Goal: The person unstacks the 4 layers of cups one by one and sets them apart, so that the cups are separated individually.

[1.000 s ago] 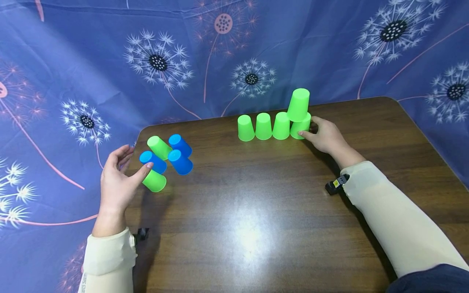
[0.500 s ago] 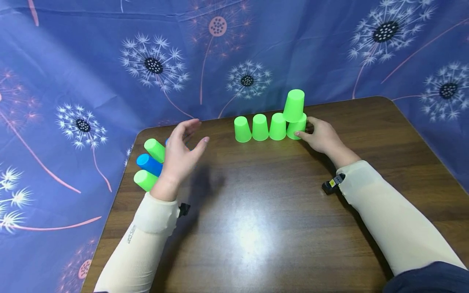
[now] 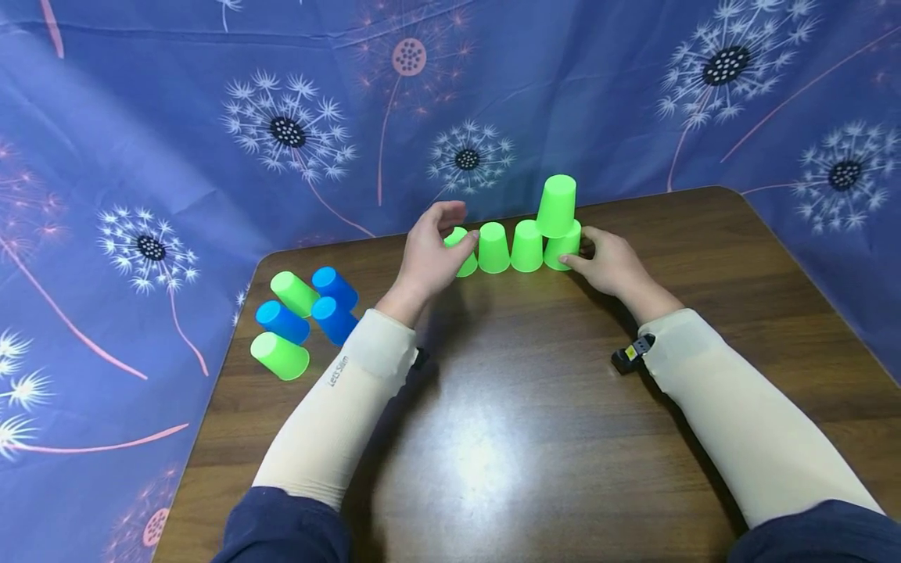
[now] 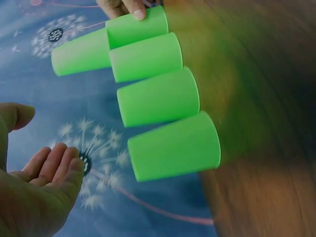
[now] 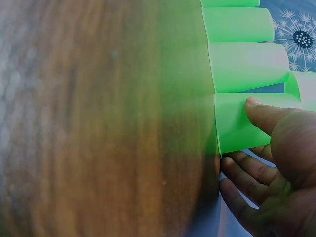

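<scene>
From the head view, I count four green cups (image 3: 493, 249) standing mouth down in a left-to-right row on the far side of the bench (image 3: 577, 407), and one more, the upper green cup (image 3: 557, 206), above the right end. My left hand (image 3: 431, 254) is loosely spread with nothing in it. The left-end cup (image 3: 468, 266) sits right beside its thumb, long axis vertical, and this is clearly the nearer hand to it. My right hand (image 3: 611, 264) grips the right-end cup (image 3: 563, 244). Off to the left and nearer stands a loose cluster: three blue cups (image 3: 334, 320) and two other green cups (image 3: 280, 356). That makes seven green and three blue (any nested inside, I can't tell).

In the left wrist view, I see a gap between the left hand's fingers and the left-end cup, so no contact shows.

In the right wrist view, the right hand's thumb lies on the right-end cup's near face, fingers around its right side; the upper green cup appears to straddle the two rightmost.
</scene>
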Demonstrator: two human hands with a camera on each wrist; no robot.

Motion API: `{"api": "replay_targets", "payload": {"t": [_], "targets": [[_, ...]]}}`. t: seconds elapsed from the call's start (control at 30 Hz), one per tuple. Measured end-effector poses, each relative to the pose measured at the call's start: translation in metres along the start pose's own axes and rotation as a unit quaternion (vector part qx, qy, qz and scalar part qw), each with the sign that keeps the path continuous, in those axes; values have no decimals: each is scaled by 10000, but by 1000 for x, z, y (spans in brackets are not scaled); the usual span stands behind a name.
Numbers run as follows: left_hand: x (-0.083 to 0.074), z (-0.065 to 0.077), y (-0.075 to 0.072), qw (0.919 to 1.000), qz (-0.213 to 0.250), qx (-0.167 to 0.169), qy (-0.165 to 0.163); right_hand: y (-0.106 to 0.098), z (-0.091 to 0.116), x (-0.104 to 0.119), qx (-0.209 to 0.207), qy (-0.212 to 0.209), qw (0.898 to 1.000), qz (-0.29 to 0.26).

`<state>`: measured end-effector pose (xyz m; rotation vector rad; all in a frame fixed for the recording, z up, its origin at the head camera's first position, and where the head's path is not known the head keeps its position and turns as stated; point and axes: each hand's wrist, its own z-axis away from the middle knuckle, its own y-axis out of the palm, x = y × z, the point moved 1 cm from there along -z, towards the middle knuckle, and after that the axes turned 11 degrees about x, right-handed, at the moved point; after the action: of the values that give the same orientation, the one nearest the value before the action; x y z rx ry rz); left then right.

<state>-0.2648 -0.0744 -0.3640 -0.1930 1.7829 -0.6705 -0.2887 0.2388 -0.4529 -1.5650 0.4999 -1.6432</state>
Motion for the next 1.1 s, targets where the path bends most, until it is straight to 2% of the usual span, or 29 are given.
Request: {"api": "replay_targets", "payload": {"t": [0.2, 0.37, 0.63, 0.93, 1.1], "targets": [[-6, -27, 27, 9999, 68, 66, -93, 1, -1, -3, -24, -42, 10000, -23], [-12, -42, 47, 9993, 20, 299, -238, 3, -1, -4, -42, -17, 10000, -26], [-21, -60, 72, 9973, -433, 542, -229, 3, -2, -3, -115, -90, 9999, 2], [-30, -72, 93, 9934, -604, 824, -515, 1, -2, -5, -114, 5, 9999, 77], [-36, -80, 99, 9907, -971, 778, -543, -1, -2, -5, -97, 28, 9999, 112]]}}
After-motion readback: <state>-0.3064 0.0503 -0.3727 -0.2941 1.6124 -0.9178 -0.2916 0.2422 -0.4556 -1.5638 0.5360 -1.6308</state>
